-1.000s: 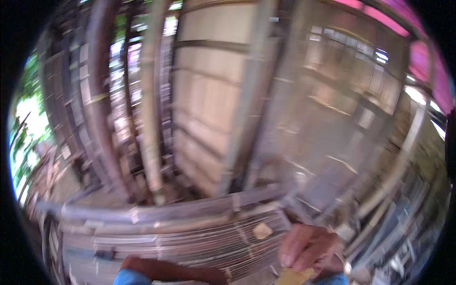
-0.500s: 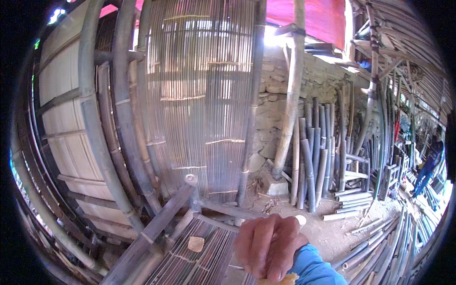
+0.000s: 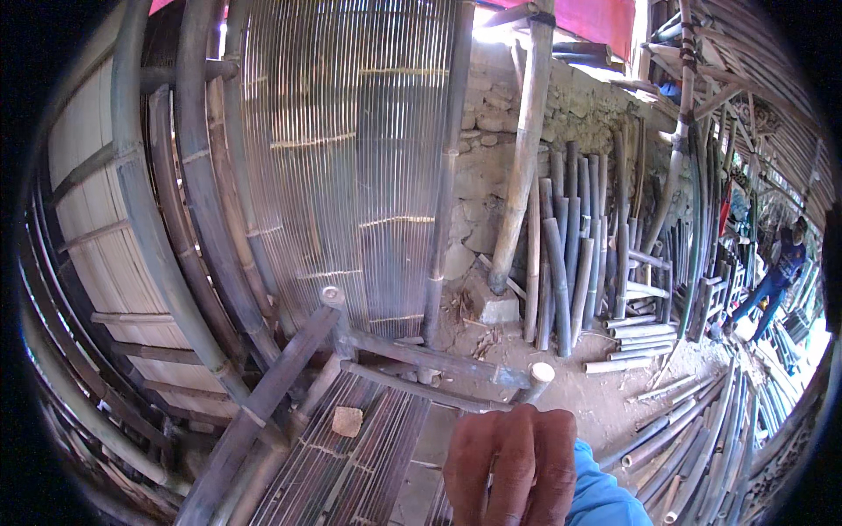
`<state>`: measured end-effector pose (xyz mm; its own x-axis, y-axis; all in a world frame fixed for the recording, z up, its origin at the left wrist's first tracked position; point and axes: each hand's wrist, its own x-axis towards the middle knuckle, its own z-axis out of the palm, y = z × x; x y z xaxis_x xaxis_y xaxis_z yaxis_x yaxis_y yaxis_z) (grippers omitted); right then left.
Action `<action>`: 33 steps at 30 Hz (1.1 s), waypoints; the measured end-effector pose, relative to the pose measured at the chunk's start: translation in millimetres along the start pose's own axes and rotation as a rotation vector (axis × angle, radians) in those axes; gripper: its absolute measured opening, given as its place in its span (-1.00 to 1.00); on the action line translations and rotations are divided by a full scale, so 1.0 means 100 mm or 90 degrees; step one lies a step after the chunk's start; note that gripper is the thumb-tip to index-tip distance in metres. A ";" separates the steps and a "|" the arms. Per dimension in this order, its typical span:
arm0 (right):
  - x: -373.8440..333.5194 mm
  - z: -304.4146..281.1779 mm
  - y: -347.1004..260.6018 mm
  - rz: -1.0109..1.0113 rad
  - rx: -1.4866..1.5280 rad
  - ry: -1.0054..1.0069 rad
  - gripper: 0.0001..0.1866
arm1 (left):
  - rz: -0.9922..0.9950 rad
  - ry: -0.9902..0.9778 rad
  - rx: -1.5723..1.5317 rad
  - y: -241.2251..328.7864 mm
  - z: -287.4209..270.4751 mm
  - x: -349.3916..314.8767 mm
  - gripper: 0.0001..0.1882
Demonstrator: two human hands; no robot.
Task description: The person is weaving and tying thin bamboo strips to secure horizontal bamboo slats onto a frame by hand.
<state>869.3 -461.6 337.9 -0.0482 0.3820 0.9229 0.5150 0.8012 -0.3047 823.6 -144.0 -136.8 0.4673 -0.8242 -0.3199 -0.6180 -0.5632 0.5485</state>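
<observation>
My right hand (image 3: 509, 465), in a blue sleeve (image 3: 605, 495), is at the lower edge of the view with its fingers curled closed. Its fingertips point down and are cut off, so whatever they hold is hidden. Beyond it to the left, a small tan, cracker-like piece (image 3: 347, 422) lies on the slatted bamboo seat (image 3: 373, 438). Framing that seat are a dark wooden rail (image 3: 263, 399) on the left and a bamboo crossbar (image 3: 430, 355) at the far side. My left hand is out of view.
A bamboo slat screen (image 3: 342, 175) stands ahead, beside a stone wall (image 3: 491, 158). Cut bamboo poles (image 3: 570, 263) lean on the wall; longer poles (image 3: 693, 456) lie on the ground at right. Another person (image 3: 776, 272) stands at the far right.
The view has tipped down and shifted slightly right. A tan edge showed below my right fingertips before; now it is out of sight. The piece on the seat stays put.
</observation>
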 end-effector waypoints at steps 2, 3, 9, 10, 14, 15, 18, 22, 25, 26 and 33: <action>-0.01 -0.07 -0.12 0.047 -0.023 -0.023 -0.84 | -0.073 -0.086 0.029 0.53 -0.55 0.00 -0.38; -0.02 -0.06 -0.13 0.066 -0.031 -0.036 -0.84 | -0.158 -0.160 0.063 0.74 -0.77 -0.04 -0.46; -0.19 0.07 0.05 -0.077 -0.030 0.011 -0.84 | -0.034 -0.068 0.015 0.34 -0.29 -0.19 -0.38; -0.22 0.07 0.01 -0.080 -0.037 0.024 -0.84 | -0.028 -0.075 0.014 0.45 -0.40 -0.18 -0.38; -0.42 0.09 -0.05 -0.058 -0.081 0.026 -0.84 | -0.155 -0.165 -0.016 0.78 -0.75 -0.26 -0.49; -0.49 0.09 -0.07 -0.056 -0.086 0.051 -0.84 | -0.175 -0.188 -0.007 0.81 -0.79 -0.23 -0.52; -0.69 0.09 -0.10 -0.030 -0.100 0.086 -0.83 | -0.177 -0.297 0.063 0.88 -0.88 -0.16 -0.55; -0.81 0.29 -0.09 -0.027 -0.157 0.313 -0.83 | -0.133 -0.222 0.006 0.60 -0.53 -0.39 -0.52; -0.91 0.23 -0.10 -0.029 -0.164 0.305 -0.83 | -0.142 -0.243 0.004 0.55 -0.49 -0.43 -0.49; -0.95 0.20 -0.13 -0.017 -0.167 0.277 -0.83 | -0.128 -0.249 0.013 0.52 -0.46 -0.43 -0.48; -1.15 0.15 0.01 -0.117 -0.157 0.235 -0.84 | -0.099 -0.263 0.008 0.47 -0.57 -0.32 -0.48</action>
<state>862.5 -497.9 227.8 0.1262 0.0198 0.9918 0.7167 0.6895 -0.1049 815.7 -140.8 -57.2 0.2648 -0.6827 -0.6810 -0.5697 -0.6806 0.4608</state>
